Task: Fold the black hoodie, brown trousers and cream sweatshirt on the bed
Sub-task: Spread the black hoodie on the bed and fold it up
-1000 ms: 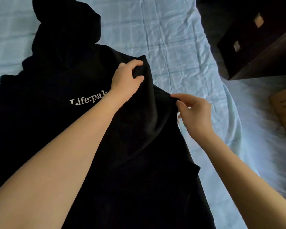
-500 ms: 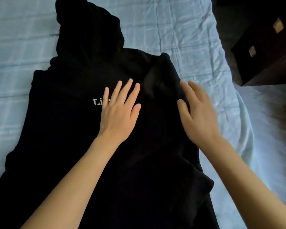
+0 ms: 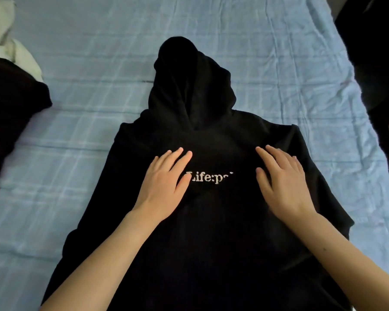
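Right now black hoodie (image 3: 211,239) lies print side up on the bed (image 3: 76,153), hood pointing away; left hand (image 3: 164,182) and right hand (image 3: 283,182) lie flat on the chest, fingers straight, gripping nothing; right side looks folded in over the print; risk: sideways rubbing bunches the soft cloth, or the fold springs open once palms lift; cream sweatshirt (image 3: 7,41) sits far left.

The hoodie (image 3: 211,232) was spread on the bed (image 3: 76,131), hood laid far; the sweatshirt (image 3: 9,48) was heaped at far left
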Action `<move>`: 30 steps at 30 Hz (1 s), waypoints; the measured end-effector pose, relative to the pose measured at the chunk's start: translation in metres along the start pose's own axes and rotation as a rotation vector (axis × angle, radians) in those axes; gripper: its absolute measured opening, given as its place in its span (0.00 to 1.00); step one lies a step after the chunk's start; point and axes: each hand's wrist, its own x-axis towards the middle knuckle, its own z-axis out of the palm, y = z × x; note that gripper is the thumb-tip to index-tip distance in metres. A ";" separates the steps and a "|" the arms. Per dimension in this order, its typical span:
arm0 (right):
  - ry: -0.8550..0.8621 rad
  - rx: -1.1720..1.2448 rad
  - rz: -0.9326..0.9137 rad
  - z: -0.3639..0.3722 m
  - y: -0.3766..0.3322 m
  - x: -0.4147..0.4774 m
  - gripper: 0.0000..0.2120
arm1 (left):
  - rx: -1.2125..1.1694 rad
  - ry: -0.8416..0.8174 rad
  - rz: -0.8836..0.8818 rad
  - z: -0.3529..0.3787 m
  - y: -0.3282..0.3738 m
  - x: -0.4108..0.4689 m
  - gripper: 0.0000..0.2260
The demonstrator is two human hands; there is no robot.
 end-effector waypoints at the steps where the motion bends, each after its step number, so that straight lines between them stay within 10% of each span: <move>1: 0.017 0.026 -0.020 0.000 -0.007 0.016 0.23 | -0.018 0.026 -0.016 -0.008 -0.013 0.011 0.24; 14: -0.207 0.168 0.127 0.036 -0.035 0.217 0.24 | -0.227 0.113 -0.331 -0.030 -0.119 0.181 0.25; 19: -0.162 0.760 0.314 0.040 -0.045 0.262 0.29 | -0.717 0.077 -0.519 -0.035 -0.126 0.221 0.24; 30: -0.110 1.185 0.253 -0.029 -0.016 0.251 0.33 | -1.184 0.099 -0.248 -0.094 -0.095 0.238 0.28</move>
